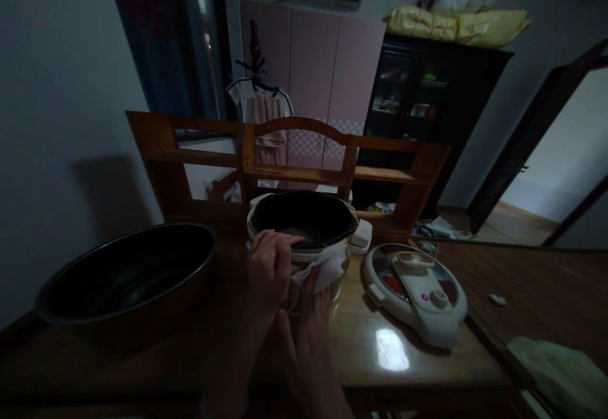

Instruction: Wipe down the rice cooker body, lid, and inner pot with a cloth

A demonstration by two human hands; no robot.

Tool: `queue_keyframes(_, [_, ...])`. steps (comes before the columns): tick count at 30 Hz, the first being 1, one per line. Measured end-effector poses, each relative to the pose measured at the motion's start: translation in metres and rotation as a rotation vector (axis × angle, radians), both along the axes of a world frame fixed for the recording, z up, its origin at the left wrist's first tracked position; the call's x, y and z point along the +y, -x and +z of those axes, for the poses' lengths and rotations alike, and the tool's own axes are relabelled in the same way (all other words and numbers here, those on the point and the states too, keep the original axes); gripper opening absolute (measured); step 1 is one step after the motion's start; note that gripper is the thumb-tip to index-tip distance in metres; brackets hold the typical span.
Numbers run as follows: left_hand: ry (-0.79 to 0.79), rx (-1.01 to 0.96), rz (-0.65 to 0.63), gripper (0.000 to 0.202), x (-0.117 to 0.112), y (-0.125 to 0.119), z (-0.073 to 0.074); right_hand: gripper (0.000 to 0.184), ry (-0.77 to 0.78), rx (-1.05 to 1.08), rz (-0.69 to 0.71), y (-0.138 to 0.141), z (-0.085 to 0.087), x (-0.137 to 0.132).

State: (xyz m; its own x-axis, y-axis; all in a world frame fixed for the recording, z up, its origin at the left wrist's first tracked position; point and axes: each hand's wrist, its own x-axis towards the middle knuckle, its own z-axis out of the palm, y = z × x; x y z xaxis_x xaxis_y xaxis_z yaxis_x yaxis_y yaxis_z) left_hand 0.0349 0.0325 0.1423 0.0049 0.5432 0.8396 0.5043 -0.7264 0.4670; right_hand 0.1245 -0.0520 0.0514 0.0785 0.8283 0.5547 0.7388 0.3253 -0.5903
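Note:
A light-coloured electric cooker (339, 286) with a black inner pot (304, 216) stands upright and uncovered in front of me. My left hand (270, 264) rests at its near left rim, fingers curled and the tips over the edge. Low on the front, my right hand (311, 308) presses a thin white cloth (327, 268) against the cooker's outer wall, its fingers partly under the cloth. To the right lies the cooker's lid (415, 292), pale with dark see-through panels, a handle and a knob.
A large dark basin (199, 273) sits at the left on the glossy wooden table (356, 356). Behind the cooker rises a low wooden shelf rack (299, 175). At the right are a small pale object (497, 299) and a light green cloth or bag (560, 368).

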Motion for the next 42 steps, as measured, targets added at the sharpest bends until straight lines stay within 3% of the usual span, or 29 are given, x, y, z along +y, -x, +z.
queue_keyframes(5, [0.005,0.004,-0.002,0.045,-0.001,0.001,0.0,0.08,-0.06,-0.132,-0.005,-0.006,-0.021,0.003])
queue_keyframes(8, [0.003,0.006,0.006,0.045,-0.001,0.001,0.0,0.079,-0.009,-0.08,-0.016,-0.01,-0.038,0.001])
queue_keyframes(11, [-0.002,-0.004,0.011,0.046,-0.001,0.0,0.0,0.078,0.07,0.121,-0.042,-0.012,-0.054,-0.002])
queue_keyframes(15, [0.003,0.0,-0.002,0.045,-0.001,0.0,0.001,0.073,0.198,0.555,-0.063,-0.019,-0.066,0.0])
queue_keyframes(18, [-0.008,0.001,0.001,0.045,0.0,0.0,0.0,0.076,0.265,0.783,-0.065,-0.028,-0.066,0.005])
queue_keyframes(22, [-0.033,-0.03,0.009,0.046,0.0,-0.002,0.0,0.077,0.246,0.873,-0.063,-0.034,-0.058,0.009])
queue_keyframes(27, [-0.022,-0.031,0.006,0.046,0.0,-0.003,0.0,0.072,0.216,0.792,-0.053,-0.03,-0.047,0.002])
queue_keyframes(37, [-0.009,-0.02,0.024,0.046,-0.001,-0.002,0.0,0.069,0.058,0.281,0.031,-0.016,-0.018,-0.008])
queue_keyframes(42, [0.004,-0.005,0.012,0.046,-0.001,-0.002,0.0,0.069,0.012,0.12,0.02,-0.022,-0.014,-0.008])
